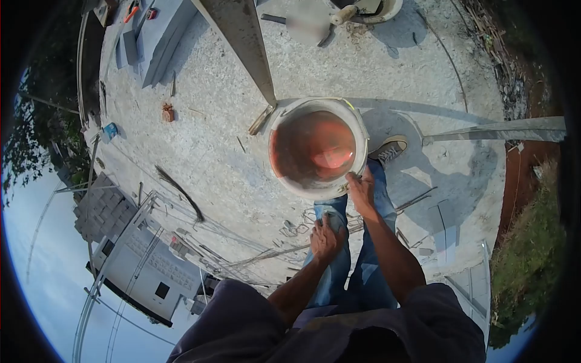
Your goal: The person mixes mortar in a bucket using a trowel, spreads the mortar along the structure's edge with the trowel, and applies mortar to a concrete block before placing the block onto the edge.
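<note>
A round bucket (pixel 364 142) with a pale rim stands in front of my legs. Its inside looks reddish, with a bright orange-red patch and what seems to be murky water. My right hand (pixel 361 192) grips the near right edge of the bucket, thumb at the rim. Lower and to the left, my left hand (pixel 327 239) lies on the leg of my blue jeans (pixel 330 281), fingers stretched out. It holds nothing that I can see and is apart from the bucket.
A metal post (pixel 245 42) slants down to the bucket's far side; another metal beam (pixel 502 129) lies right. Grey blocks (pixel 163 42) sit at upper left, a mortar basin (pixel 387 12) at the top. Rods (pixel 417 199) and a dark stick (pixel 181 193) lie on the rough concrete.
</note>
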The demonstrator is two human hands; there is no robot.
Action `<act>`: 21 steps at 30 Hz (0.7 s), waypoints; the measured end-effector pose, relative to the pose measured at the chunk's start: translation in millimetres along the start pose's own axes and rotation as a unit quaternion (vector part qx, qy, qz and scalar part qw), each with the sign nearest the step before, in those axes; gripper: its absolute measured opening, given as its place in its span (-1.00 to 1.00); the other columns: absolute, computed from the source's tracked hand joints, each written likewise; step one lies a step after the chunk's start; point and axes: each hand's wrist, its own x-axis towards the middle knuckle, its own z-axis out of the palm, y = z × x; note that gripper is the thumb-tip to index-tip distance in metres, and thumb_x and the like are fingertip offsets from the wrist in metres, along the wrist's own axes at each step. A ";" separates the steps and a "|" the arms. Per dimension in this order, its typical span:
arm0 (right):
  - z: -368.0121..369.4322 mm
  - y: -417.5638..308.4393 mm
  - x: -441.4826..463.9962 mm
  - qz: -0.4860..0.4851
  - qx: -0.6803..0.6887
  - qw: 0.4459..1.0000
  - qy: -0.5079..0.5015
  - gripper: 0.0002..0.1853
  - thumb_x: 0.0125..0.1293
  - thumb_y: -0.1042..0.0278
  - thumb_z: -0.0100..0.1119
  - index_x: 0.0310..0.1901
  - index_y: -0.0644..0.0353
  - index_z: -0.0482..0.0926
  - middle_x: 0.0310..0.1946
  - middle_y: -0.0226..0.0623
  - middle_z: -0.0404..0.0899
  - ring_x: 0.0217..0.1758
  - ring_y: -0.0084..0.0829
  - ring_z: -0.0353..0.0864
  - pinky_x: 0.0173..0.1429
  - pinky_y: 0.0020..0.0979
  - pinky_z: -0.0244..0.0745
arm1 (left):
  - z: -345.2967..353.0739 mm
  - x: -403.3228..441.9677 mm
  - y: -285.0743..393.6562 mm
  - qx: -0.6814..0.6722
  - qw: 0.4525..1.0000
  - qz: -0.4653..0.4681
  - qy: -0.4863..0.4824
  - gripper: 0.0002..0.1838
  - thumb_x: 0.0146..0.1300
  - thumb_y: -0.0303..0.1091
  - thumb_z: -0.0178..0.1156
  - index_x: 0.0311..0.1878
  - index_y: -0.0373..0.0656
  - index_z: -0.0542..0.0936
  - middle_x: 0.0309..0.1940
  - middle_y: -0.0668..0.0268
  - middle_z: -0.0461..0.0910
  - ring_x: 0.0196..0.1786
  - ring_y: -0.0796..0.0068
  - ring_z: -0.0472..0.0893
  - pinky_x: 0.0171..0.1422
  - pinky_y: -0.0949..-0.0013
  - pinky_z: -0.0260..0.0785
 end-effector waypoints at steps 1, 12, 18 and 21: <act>11.8 11.2 -0.3 0.000 -0.041 0.999 -0.033 -0.55 0.19 0.43 0.16 0.15 0.24 0.45 -0.06 -0.33 0.59 -0.11 -0.51 0.51 -0.02 -0.42 0.43 | 10.3 -3.4 -0.9 -0.004 1.000 -0.006 -0.015 -0.15 0.17 0.10 0.17 0.44 -0.17 0.20 0.27 -0.06 0.30 0.28 -0.07 0.37 0.34 0.02 0.23; 128.4 169.5 122.0 -0.243 -0.368 0.882 -0.166 -0.44 0.12 0.24 0.16 0.21 0.13 0.44 -0.13 0.07 0.64 -0.09 0.03 0.65 0.00 -0.12 0.54 | 48.4 5.6 -6.5 -0.001 1.000 -0.015 0.007 -0.14 0.15 0.22 0.18 0.38 -0.16 0.27 0.18 -0.04 0.35 0.20 -0.05 0.41 0.28 0.04 0.24; 96.1 133.2 167.7 -0.015 -0.426 0.886 -0.186 -0.04 0.15 -0.16 0.29 0.41 0.33 0.13 0.14 0.22 0.47 0.23 0.12 0.46 0.21 -0.12 0.46 | 28.6 -3.0 -5.9 -0.058 0.995 0.026 0.082 -0.20 0.08 0.08 0.30 0.32 -0.15 0.32 0.12 -0.05 0.38 0.18 -0.06 0.43 0.24 0.01 0.27; 78.3 15.7 200.2 0.032 -0.153 0.988 -0.004 0.02 0.15 -0.27 0.27 0.45 0.25 0.07 0.24 0.21 0.38 0.30 0.13 0.39 0.25 -0.05 0.44 | 7.8 1.6 0.1 -0.070 0.995 0.025 0.070 -0.15 0.02 0.01 0.35 0.32 -0.26 0.29 0.14 -0.08 0.38 0.21 -0.13 0.42 0.27 -0.02 0.29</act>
